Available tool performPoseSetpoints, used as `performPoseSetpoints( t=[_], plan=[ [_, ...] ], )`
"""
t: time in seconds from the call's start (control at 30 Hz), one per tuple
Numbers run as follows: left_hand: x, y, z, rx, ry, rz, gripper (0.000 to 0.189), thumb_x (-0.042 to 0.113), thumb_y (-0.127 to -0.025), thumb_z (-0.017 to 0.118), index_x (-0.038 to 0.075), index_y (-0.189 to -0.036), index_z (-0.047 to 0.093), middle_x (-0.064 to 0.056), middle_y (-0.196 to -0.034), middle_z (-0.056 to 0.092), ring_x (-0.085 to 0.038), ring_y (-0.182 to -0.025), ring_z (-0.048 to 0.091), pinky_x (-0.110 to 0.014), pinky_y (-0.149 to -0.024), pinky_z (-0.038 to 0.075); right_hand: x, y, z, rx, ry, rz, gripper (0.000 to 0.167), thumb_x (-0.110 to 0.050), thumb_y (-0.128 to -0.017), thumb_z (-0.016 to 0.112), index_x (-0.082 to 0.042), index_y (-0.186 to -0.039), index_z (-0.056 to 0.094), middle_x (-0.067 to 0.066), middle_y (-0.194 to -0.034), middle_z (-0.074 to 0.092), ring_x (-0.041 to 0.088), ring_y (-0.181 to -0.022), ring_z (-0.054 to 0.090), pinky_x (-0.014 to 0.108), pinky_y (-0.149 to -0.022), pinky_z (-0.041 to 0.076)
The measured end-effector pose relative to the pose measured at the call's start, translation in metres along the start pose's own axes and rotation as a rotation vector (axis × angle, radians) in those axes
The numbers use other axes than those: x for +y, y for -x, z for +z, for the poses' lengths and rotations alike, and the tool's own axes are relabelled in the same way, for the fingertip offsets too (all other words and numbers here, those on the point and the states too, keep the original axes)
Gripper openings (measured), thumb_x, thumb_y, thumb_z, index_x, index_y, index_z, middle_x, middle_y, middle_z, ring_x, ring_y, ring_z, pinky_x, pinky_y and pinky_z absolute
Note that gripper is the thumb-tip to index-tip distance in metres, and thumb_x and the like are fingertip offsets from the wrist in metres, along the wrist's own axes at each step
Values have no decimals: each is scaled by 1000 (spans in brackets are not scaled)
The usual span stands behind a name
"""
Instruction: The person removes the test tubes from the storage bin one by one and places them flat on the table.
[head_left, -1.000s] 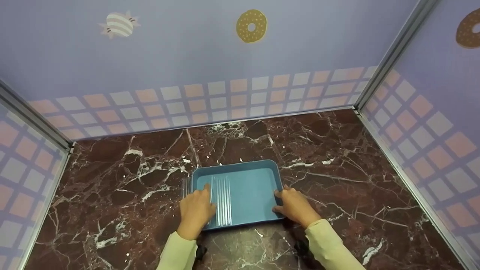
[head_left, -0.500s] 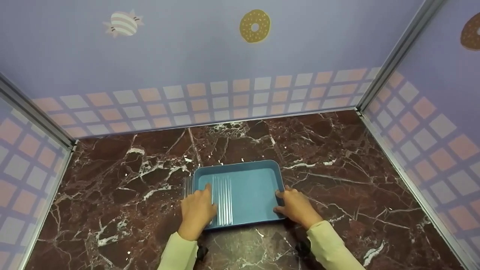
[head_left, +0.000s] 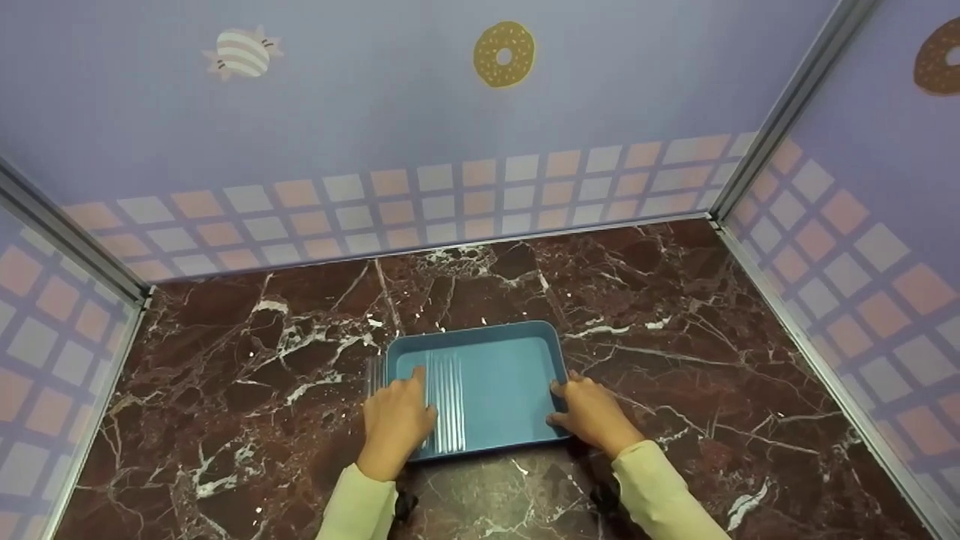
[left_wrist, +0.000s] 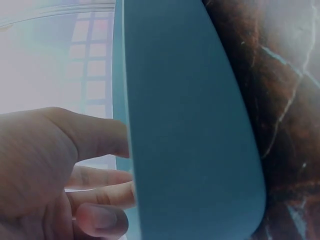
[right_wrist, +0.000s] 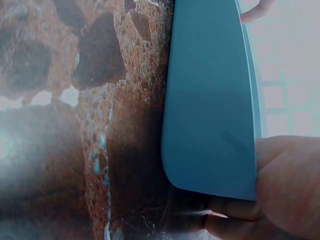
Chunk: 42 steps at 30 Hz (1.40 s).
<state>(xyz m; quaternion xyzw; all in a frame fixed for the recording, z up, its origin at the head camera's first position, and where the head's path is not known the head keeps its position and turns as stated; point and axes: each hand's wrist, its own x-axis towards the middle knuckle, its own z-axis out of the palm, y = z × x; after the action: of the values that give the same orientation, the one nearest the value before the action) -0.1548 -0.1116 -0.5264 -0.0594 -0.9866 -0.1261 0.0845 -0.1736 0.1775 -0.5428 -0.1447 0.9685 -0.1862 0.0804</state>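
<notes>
A shallow blue rectangular tray (head_left: 506, 390) with rounded corners lies on the marbled surface. My left hand (head_left: 396, 426) grips its left end, thumb and index finger reaching inside over the rim. At the right end my right hand (head_left: 596, 412) holds the rim, with thumb and a finger inside and other fingers outside. Clear ribbed plastic (head_left: 450, 405) lies across the tray's left part, and some shows beyond the left rim; its kind is unclear. In the left wrist view the tray's near wall (left_wrist: 192, 125) hides some fingertips. The right wrist view shows fingers (right_wrist: 232, 225) by the tray's corner.
Dark red marbled surface (head_left: 247, 420) with white veins surrounds the tray. A purple back wall (head_left: 375, 97) with a donut print and checkered band stands behind. Side walls (head_left: 840, 247) with metal edge strips rise at left and right.
The whole head view shifts slightly and back. Both hands and the tray keep their places.
</notes>
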Motion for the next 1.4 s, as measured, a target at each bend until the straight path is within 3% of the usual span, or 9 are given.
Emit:
performPoseSetpoints(
  t=[0.6,0.77,0.97,1.4],
  plan=[
    [2,3,-4,-9,11,-4,49,10,-79,79,2,-127,69,-4,-57,45,-16,-46,34,-35,-40,30,2,5,1,12,3,37,56,-22,-82,90,4,-128,73,43,-135,58,57,-119,63,64,-96,52],
    [2,4,-4,17,5,12,49,9,-79,80,1,-126,70,-3,-54,44,-15,-46,31,-33,-41,26,2,4,2,15,-4,33,55,-22,-82,91,4,-128,73,42,-135,59,58,-116,64,64,-92,54],
    [0,4,-4,66,8,36,44,9,-76,82,2,-118,70,-7,-56,51,-17,-45,36,-37,-39,32,-1,0,3,26,3,4,55,-21,-81,91,3,-127,74,42,-132,60,57,-112,65,64,-90,54],
    [1,1,-8,39,19,14,44,10,-79,80,2,-121,69,-9,-58,54,-20,-45,41,-42,-40,38,1,0,2,26,5,-6,55,-21,-81,91,5,-126,74,43,-131,60,57,-114,65,63,-92,54]
  ],
)
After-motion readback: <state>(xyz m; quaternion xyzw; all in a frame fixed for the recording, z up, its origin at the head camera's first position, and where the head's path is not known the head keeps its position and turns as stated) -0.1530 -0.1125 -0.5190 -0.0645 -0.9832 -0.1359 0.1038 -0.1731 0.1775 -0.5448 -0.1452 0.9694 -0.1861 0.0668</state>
